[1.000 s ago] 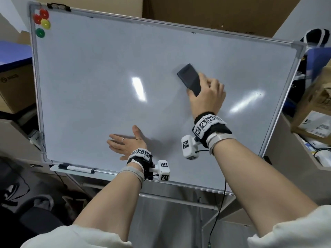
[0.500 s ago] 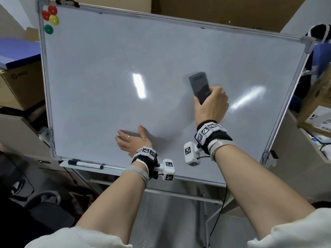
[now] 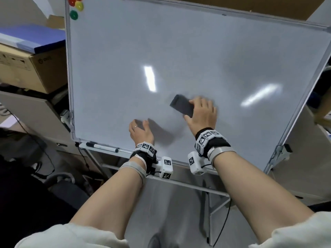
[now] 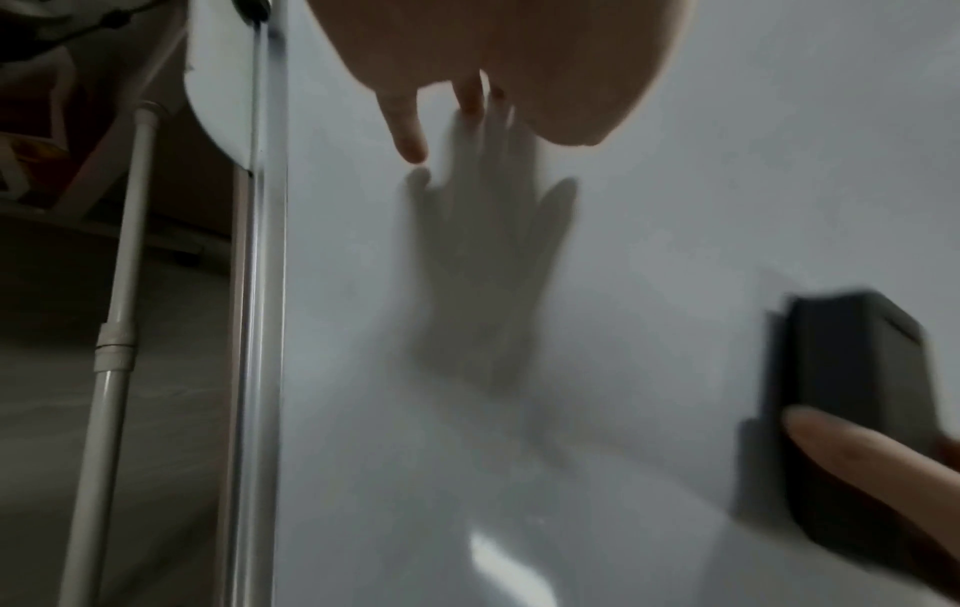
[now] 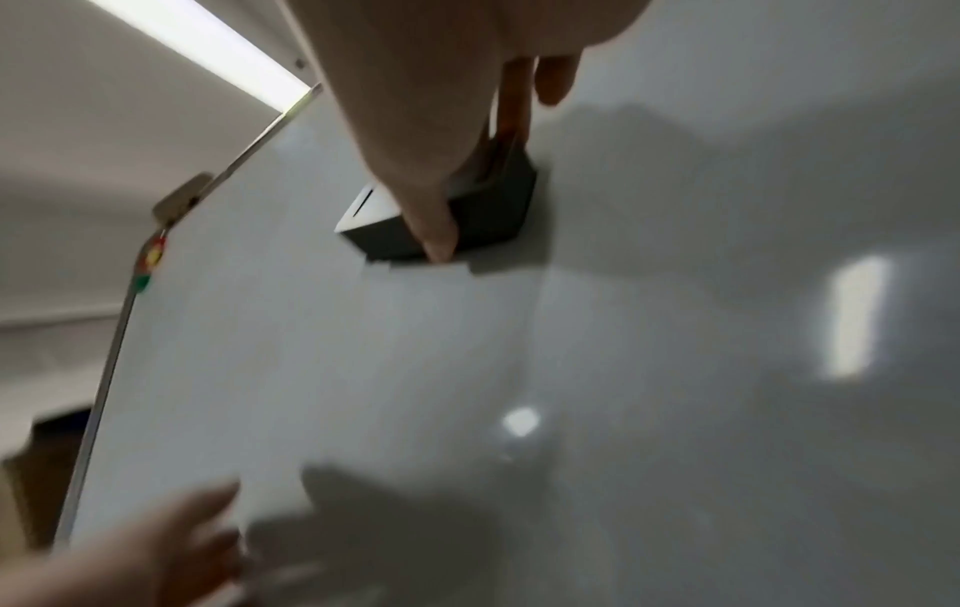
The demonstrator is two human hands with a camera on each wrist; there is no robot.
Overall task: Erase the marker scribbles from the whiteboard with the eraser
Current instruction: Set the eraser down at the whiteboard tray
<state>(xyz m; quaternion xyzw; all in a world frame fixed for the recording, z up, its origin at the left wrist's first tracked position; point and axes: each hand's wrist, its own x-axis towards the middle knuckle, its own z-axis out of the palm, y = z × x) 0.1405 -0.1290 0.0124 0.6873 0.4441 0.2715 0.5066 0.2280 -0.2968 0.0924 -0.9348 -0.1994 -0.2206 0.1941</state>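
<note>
My right hand (image 3: 202, 114) grips the eraser (image 3: 182, 105), a dark rectangular block with a smooth matte back, thumb on one long side and fingers wrapped over the other, its face pressed flat against the whiteboard (image 3: 179, 51). In the right wrist view the eraser (image 5: 467, 217) shows squared edges, a pale glossy top panel and dark sides, with my thumb (image 5: 436, 230) lying across it. It sits in the lower middle of the board, tilted diagonally, a bit right of and above my left hand (image 3: 140, 132)

Left hand is released, holding nothing, fingers loosely extended against the board near its bottom edge; a thin ring (image 3: 135, 127) shows on one finger. Left wrist view shows a fingertip (image 4: 410, 143) at the board with its soft grey shadow below, and the eraser (image 4: 852, 394) blurred at the right

Board surface is glossy white-grey, reflecting ceiling light strips, framed in thin silver metal; I see no scribbles on it, only faint smudgy haze. Round magnets, red (image 3: 72, 0), yellow (image 3: 79, 5) and green (image 3: 73, 14), cluster at the top left corner. A marker (image 3: 102, 147), white barrel with black cap, lies in the tray (image 3: 82, 145) along the bottom edge. Cardboard box (image 3: 35, 68) sits left of the board
</note>
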